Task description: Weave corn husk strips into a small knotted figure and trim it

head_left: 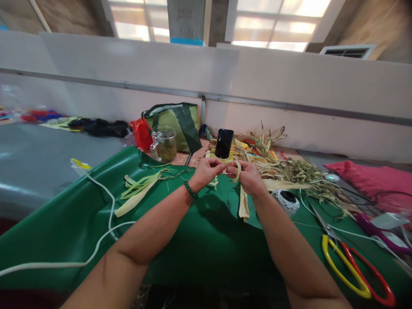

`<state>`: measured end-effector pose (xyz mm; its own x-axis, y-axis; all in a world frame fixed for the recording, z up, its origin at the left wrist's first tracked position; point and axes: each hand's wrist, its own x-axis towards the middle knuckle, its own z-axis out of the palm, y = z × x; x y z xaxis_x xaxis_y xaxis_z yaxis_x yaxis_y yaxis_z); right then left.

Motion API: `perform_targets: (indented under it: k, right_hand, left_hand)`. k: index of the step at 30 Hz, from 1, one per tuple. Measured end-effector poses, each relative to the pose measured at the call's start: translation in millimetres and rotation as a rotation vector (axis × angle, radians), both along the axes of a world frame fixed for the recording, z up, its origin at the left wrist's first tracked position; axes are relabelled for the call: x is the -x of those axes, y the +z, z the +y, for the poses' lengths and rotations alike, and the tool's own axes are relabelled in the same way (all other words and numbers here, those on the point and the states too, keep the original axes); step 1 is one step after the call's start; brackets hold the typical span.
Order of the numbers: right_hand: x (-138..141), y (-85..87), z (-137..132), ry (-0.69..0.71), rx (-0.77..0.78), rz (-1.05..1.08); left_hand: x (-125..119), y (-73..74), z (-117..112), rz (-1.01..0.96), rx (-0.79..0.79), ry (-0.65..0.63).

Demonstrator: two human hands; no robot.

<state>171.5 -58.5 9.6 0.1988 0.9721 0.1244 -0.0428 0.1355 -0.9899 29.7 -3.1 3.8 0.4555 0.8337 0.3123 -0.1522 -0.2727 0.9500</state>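
My left hand (209,171) and my right hand (247,176) meet above the green mat (222,244). Both have their fingertips pinched together on a pale green strip of corn husk (237,172), which curls down over the right fingers. A green beaded bracelet (190,189) circles my left wrist. Below my right hand lies a dry piece of husk (243,204). To the left of my hands rests a bundle of green and cream husk strips (141,191). A dark phone (224,143) stands upright just behind my fingers. The exact grip of the fingertips is too small to make out.
Scissors with red and yellow handles (346,262) lie at right, near a spool of white thread (286,200). Dried plants (305,174) are heaped behind. A glass mug (165,145) stands before a green bag (185,124). A white cable (93,253) crosses the left side.
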Motion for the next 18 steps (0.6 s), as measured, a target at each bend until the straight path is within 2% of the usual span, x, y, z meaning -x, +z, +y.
perform_targets:
  k: [5, 12, 15, 18]
  right_hand:
    - [2.3, -0.8, 1.4, -0.028, 0.043, 0.084]
    - [4.6, -1.6, 1.9, -0.057, -0.039, 0.118]
    - [3.8, -3.6, 2.3, -0.081, -0.109, 0.013]
    - [2.8, -5.7, 2.3, -0.123, -0.233, -0.197]
  left_hand:
    - [-3.0, 0.1, -4.0, -0.032, 0.023, 0.045]
    - [-2.8, 1.6, -4.0, -0.067, 0.198, -0.034]
    - [-2.7, 4.4, -4.3, -0.073, 0.283, -0.043]
    - [-2.1, 7.4, -4.7, -0.089, 0.341, -0.035]
